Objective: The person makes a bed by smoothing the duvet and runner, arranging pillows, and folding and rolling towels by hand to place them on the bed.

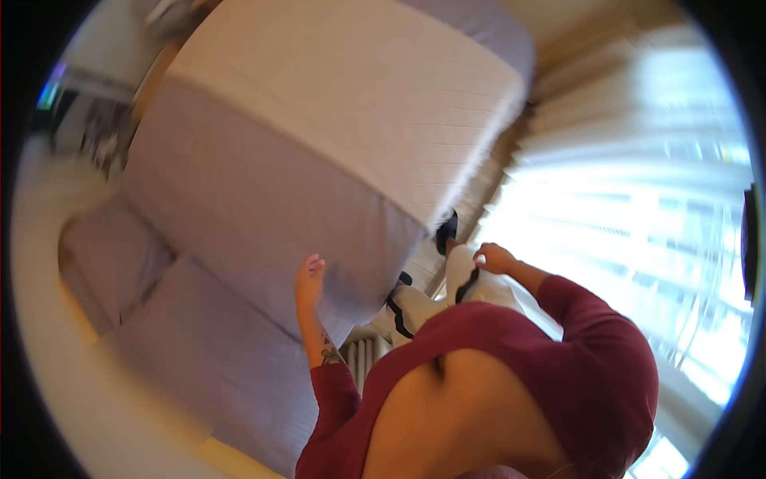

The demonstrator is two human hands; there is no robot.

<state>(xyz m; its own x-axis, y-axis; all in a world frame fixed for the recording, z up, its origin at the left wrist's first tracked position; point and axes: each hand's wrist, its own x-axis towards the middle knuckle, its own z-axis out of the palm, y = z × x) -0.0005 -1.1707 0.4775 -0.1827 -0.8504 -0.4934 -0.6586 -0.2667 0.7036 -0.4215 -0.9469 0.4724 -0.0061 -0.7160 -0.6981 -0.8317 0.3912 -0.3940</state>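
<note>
My left hand point(310, 281) is raised over the near side of the bed, its fingers loosely bent with nothing seen in them. Behind it lies the lilac-grey sheet point(247, 184), and I cannot tell whether the hand touches it. On the other side, my right hand point(495, 259) hangs beside my white trousers point(460, 271) with its fingers loosely curled. I make out no object in that hand either. A cream blanket point(335, 88) is spread flat across the far part of the bed.
Lilac-grey pillows point(211, 343) lie at the lower left end of the bed. Bright sheer curtains point(606, 215) hang in front of a window on the right. A ribbed radiator point(363, 359) shows below my left forearm. A narrow floor strip point(483, 195) runs between bed and curtains.
</note>
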